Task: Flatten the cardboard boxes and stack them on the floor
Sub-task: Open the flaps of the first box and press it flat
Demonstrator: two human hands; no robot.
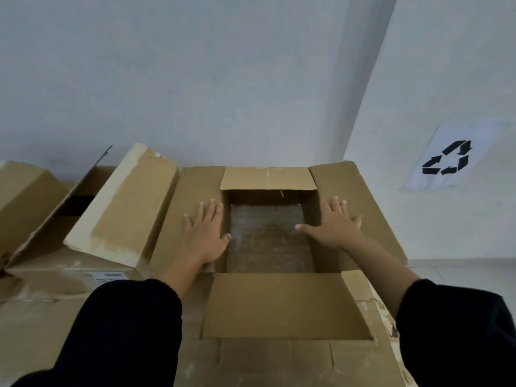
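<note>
Two hands are shown, a left hand [208, 233] and a right hand [333, 224], with one open cardboard box [279, 308] counted with four spread flaps [268, 178], at least two more boxes [125, 208] at the left, and one recycling sign [446, 157].

Opening in the brown open-flapped cardboard box [284, 305] is free between my left hand [205, 234] and right hand [336, 226]. Tilted tan cardboard box [125, 208] crowds the left flap. Pale wall [223, 79] is close behind. Bare pale floor [460, 270] on the right.
</note>
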